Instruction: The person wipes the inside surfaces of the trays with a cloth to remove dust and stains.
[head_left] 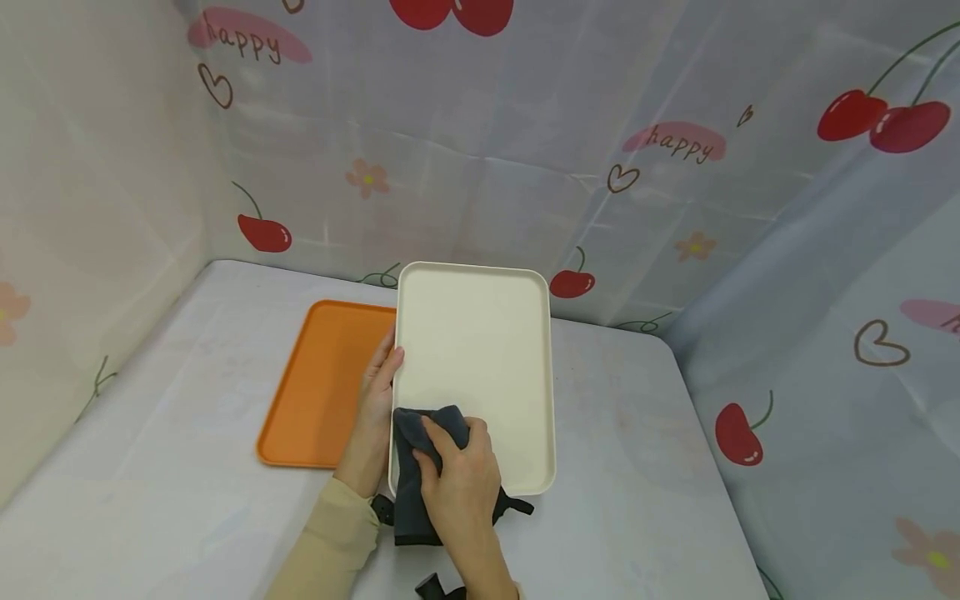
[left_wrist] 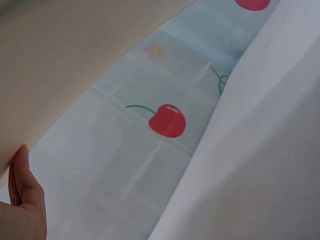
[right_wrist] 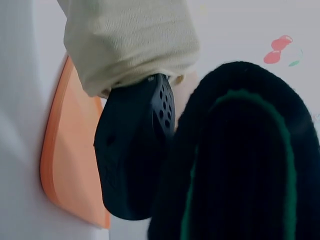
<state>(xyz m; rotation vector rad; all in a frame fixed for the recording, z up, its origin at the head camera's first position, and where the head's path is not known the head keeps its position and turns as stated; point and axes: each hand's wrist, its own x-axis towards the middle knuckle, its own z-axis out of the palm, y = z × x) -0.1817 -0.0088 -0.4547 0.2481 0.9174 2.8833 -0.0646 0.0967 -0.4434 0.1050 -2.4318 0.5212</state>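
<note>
A cream rectangular tray is held up, tilted, above the table. My left hand grips its left edge, thumb on the front; in the left wrist view its fingers touch the tray's underside. With my right hand I hold a dark grey cloth against the tray's lower left part, where it hangs over the bottom edge. The dark folded cloth fills much of the right wrist view and hides the right hand there.
An orange tray lies flat on the white-covered table, left of and partly behind the cream one. A patterned curtain encloses the table's back and sides. A black device is strapped to the left wrist, below a beige sleeve.
</note>
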